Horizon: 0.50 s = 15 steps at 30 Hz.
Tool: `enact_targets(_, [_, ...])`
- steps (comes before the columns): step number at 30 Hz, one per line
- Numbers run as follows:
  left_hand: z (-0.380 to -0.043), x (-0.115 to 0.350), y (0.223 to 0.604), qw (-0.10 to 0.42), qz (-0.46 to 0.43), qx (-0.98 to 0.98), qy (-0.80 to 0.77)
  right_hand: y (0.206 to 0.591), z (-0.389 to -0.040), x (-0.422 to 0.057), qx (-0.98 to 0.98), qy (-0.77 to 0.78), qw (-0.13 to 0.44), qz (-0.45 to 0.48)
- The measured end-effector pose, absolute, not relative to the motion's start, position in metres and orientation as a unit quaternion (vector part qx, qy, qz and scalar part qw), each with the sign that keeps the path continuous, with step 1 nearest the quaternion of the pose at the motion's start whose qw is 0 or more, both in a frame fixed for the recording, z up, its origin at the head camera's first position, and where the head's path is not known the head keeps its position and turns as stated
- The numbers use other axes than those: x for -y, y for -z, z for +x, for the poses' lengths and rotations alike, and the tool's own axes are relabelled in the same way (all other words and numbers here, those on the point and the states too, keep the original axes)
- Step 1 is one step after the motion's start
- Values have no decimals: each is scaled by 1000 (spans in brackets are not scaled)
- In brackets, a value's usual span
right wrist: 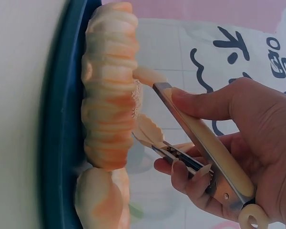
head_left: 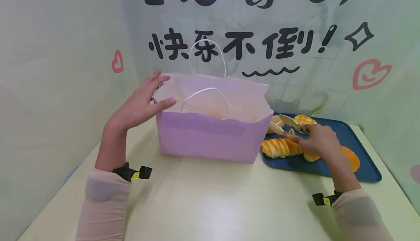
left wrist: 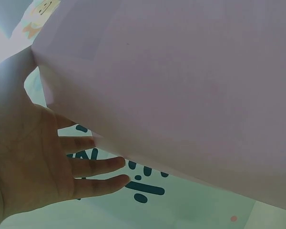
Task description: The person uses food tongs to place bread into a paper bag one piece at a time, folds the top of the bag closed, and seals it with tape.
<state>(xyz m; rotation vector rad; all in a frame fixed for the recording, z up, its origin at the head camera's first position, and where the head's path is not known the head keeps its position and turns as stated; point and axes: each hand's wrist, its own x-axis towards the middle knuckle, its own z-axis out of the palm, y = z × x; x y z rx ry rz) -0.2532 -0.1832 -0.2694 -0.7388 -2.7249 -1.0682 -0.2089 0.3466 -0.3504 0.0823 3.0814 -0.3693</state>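
Note:
A lilac paper bag [head_left: 210, 137] with white handles stands on the table, its top open. My left hand [head_left: 137, 106] rests at the bag's left edge. Its thumb reaches over the rim, and in the left wrist view the fingers [left wrist: 93, 167] stretch out loosely beside the paper. Over the tray, my right hand [head_left: 319, 140] holds food tongs [right wrist: 207, 152] with cream-coloured tips. Those tips lie on either side of a seeded bread piece [right wrist: 137, 99], partly hidden behind a ridged roll [right wrist: 109, 86]; whether they touch it I cannot tell.
The dark blue tray [head_left: 367, 164] sits right of the bag, close against it. A glossy round bun [head_left: 351, 159] and a striped bun [head_left: 305, 119] lie on it. Behind the table stands a wall with black lettering [head_left: 241, 46].

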Motion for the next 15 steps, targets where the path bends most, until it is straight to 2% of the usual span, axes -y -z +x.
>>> enact_targets(9, [-253,184,270,61,-242,902,353,327,-195,-347,-989,144,-29,15])
enact_targets(15, [-253,183,270,62,-244,901,354,302,-176,-340,-978,181,-101,23])
